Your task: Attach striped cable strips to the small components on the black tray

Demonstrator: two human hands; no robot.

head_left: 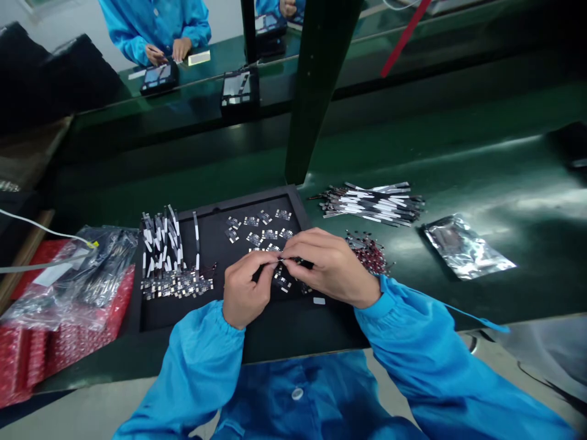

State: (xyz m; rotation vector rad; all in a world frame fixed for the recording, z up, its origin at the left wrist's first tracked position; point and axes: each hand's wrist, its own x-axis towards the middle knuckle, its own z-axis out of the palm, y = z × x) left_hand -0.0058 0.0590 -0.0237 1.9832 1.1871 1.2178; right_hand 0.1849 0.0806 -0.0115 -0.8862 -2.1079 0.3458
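Over the right part of a black tray (183, 315), my left hand (247, 284) and my right hand (328, 263) meet fingertip to fingertip. Both are closed in a pinch around a tiny dark part, mostly covered by the fingers, whose kind I cannot make out. Small circuit boards (253, 238) lie spread in the tray just beyond and under my hands. To the left in the tray, several boards joined to black-and-white strips (167, 241) are lined up in a bunch. Beside my right hand is a heap of small red-wired components (369, 252).
A pile of black-and-white strips (373, 203) and a silver bag (465, 247) lie to the right. Plastic bags (87, 269) and red bubble wrap (64, 354) cover the left. A dark post (316, 85) rises behind the tray. Across the bench, a co-worker's hands (169, 51) are over a black device.
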